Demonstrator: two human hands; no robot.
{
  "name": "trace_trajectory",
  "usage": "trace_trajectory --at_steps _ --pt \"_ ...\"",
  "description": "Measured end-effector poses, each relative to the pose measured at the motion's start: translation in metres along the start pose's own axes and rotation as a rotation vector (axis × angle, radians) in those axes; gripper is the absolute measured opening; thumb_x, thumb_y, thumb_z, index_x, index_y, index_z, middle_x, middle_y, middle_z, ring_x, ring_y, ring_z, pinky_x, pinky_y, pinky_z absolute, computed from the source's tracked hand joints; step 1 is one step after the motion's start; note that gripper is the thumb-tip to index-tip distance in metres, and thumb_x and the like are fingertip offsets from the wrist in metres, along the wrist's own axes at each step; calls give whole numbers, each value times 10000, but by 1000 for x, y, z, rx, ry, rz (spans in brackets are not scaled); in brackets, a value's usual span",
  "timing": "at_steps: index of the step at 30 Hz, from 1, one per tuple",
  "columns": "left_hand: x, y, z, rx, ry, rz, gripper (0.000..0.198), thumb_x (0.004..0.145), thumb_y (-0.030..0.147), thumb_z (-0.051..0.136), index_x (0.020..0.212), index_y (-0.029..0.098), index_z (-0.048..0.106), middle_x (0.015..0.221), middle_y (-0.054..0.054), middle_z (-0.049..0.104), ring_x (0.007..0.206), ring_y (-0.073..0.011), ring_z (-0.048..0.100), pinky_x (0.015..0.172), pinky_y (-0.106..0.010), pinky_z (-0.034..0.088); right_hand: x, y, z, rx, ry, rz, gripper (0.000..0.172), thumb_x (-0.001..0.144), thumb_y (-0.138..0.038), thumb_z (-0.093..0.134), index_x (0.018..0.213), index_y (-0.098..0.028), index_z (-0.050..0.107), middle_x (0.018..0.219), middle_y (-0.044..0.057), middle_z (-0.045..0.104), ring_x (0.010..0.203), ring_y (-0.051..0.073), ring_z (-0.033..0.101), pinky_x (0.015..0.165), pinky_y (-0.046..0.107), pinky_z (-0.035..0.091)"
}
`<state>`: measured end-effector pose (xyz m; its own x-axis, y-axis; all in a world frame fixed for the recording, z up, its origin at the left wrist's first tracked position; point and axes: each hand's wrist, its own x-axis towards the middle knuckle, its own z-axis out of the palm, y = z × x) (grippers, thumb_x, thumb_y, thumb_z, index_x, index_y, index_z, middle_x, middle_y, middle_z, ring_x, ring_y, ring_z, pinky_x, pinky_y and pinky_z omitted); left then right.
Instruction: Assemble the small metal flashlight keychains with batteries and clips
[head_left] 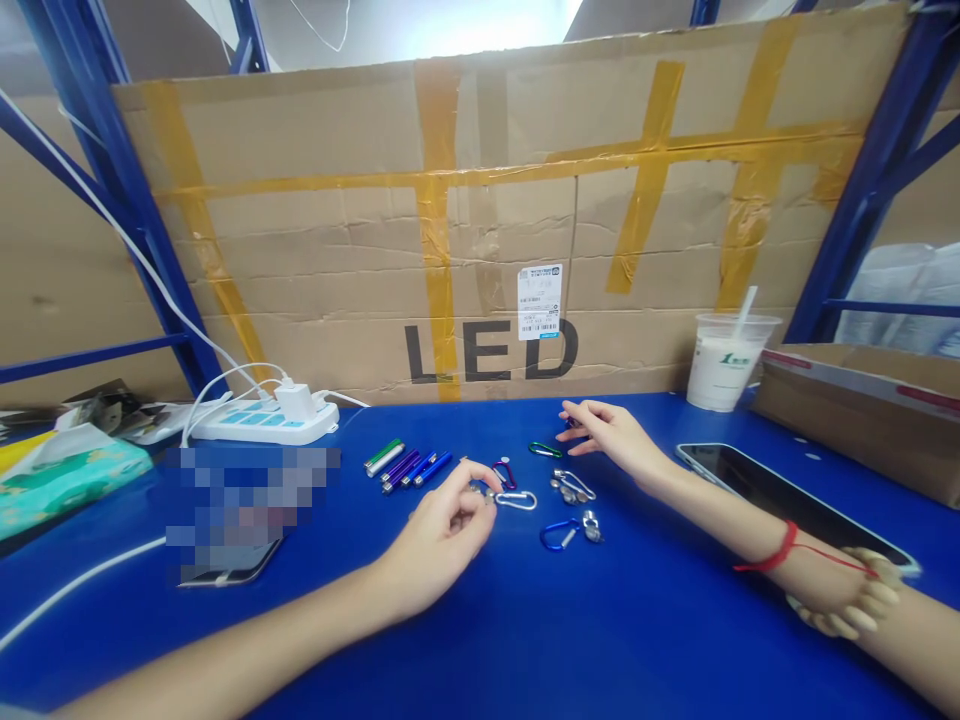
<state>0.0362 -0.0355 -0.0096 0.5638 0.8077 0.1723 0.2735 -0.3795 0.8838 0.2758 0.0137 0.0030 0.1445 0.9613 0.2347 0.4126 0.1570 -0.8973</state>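
My left hand point(442, 535) is low over the blue table, its finger and thumb closed at the near end of a silver carabiner point(517, 501). Small metal pieces show by those fingertips. Farther right, my right hand point(611, 437) pinches something small and dark, mostly hidden by the fingers. A green carabiner point(545, 450) lies just left of it. Below that are a silver carabiner with small round metal pieces point(574, 488), a blue carabiner point(559, 537) and a small silver metal piece point(592, 526). A dark red carabiner point(504, 474) lies behind my left fingertips.
Several green, silver, purple and blue metal tubes point(409, 467) lie left of centre. Left of them are a power strip point(259, 422) and a partly blurred phone point(236, 565). A drink cup point(724, 365), a second phone point(795, 500) and an open carton point(862, 415) stand right.
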Motion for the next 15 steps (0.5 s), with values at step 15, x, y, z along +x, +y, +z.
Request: trace_trajectory --at_steps 15 --pt "0 -1 0 79 13 36 105 880 265 374 945 205 429 542 82 372 515 -100 326 542 -231 288 7 17 -12 -735 -1 -262 220 736 -434 593 792 -238 675 823 35 630 684 156 586 582 254 431"
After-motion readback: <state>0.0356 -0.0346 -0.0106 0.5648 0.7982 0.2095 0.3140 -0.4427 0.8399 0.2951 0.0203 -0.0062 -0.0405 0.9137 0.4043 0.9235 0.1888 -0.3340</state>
